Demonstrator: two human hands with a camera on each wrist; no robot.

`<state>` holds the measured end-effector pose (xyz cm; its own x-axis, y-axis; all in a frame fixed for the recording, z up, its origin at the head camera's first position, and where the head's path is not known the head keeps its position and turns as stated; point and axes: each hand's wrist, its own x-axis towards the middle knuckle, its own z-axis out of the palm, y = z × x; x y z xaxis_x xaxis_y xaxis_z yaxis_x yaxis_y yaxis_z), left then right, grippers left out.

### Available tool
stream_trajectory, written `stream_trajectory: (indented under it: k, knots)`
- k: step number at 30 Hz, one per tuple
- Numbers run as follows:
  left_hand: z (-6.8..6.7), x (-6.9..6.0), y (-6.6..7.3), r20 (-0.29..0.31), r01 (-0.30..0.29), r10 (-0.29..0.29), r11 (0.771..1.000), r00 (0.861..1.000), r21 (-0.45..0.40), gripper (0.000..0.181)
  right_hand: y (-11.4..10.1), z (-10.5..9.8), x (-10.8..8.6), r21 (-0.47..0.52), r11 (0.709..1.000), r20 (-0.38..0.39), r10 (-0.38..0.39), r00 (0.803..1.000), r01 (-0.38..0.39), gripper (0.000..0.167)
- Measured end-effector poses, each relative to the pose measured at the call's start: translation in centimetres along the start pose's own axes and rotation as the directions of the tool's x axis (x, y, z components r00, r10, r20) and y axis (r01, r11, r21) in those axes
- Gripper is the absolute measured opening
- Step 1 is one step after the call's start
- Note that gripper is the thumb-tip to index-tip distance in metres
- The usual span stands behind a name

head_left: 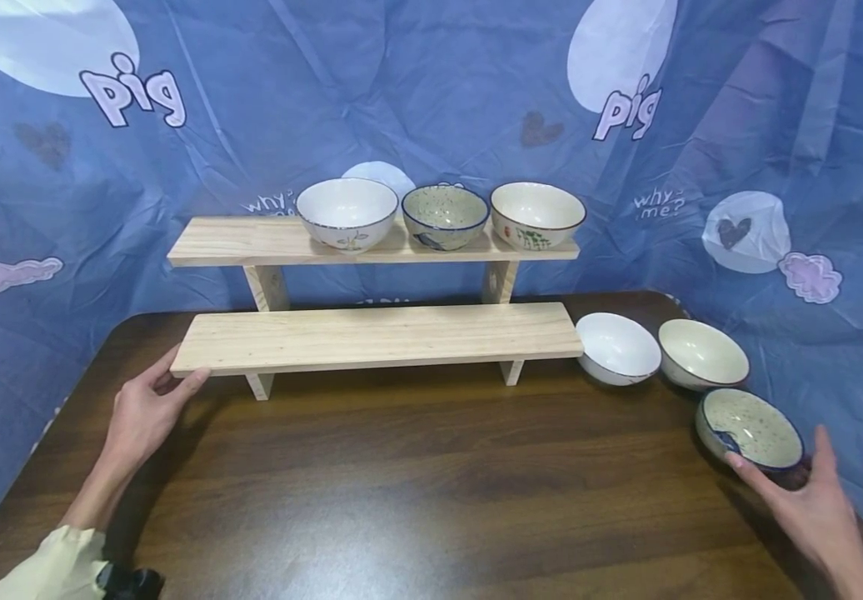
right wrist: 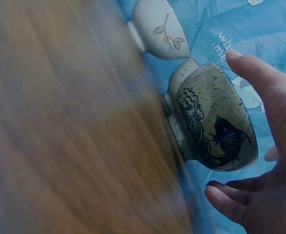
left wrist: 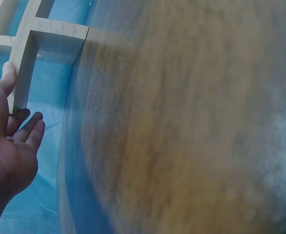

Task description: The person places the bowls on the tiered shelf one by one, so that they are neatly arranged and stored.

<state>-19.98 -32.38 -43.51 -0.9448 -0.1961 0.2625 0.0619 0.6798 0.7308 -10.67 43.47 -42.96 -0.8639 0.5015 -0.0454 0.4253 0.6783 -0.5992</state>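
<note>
My left hand holds the left end of the lower board of a two-tier wooden shelf. In the left wrist view its thumb lies against the board, with the fingers at the board's end. At the table's right side, my right hand spreads thumb and fingers around the near side of a speckled bowl with a blue rim. The right wrist view shows a dark fish painted on this bowl and gaps between it and the fingers.
On the upper tier stand a white bowl, a speckled bowl and a cream bowl with a dark rim. Another white bowl and a cream bowl sit right of the shelf on the brown table. A blue printed cloth hangs behind.
</note>
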Motion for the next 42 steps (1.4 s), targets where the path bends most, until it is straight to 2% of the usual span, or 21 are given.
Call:
stream_trajectory:
  k: [4, 10, 17, 25, 32, 34, 39, 42]
  knots:
    - [0.1, 0.0, 0.1, 0.0, 0.001, -0.001, 1.0, 1.0, 0.008, 0.067, 0.2, 0.3, 0.3, 0.022, 1.0, 0.03, -0.021, 0.999, 0.02, 0.124]
    - [0.1, 0.1, 0.1, 0.004, 0.01, -0.01, 1.0, 1.0, 0.004, 0.068, 0.4, 0.5, 0.4, 0.063, 0.993, 0.027, -0.102, 0.994, 0.1, 0.12]
    - [0.2, 0.1, 0.1, 0.007, 0.008, -0.008, 1.0, 1.0, -0.001, 0.068, 0.1, 0.9, 0.5, 0.09, 0.987, 0.02, -0.138, 0.99, 0.135, 0.117]
    - [0.1, 0.0, 0.0, 0.004, 0.008, -0.008, 1.0, 1.0, -0.001, 0.067, 0.3, 1.4, 0.5, 0.117, 0.985, -0.049, -0.121, 0.991, 0.126, 0.116]
    - [0.1, 0.1, 0.2, 0.006, 0.004, -0.004, 1.0, 1.0, -0.02, 0.067, 0.0, 1.6, 0.1, 0.149, 0.988, -0.101, -0.02, 0.995, 0.035, 0.113]
    - [0.2, 0.1, 0.2, 0.006, 0.0, 0.0, 1.0, 1.0, -0.022, 0.067, -0.1, 1.5, -0.1, 0.163, 0.986, -0.125, -0.009, 0.992, 0.03, 0.111]
    - [0.1, 0.0, 0.2, -0.001, 0.0, 0.0, 1.0, 1.0, -0.005, 0.067, -0.7, 1.4, -0.7, 0.221, 0.973, -0.201, -0.023, 0.979, 0.068, 0.106]
    - [0.0, 0.0, 0.1, -0.006, 0.002, -0.002, 1.0, 1.0, 0.004, 0.067, -1.4, 1.2, -1.1, 0.238, 0.967, -0.221, -0.034, 0.975, 0.087, 0.105]
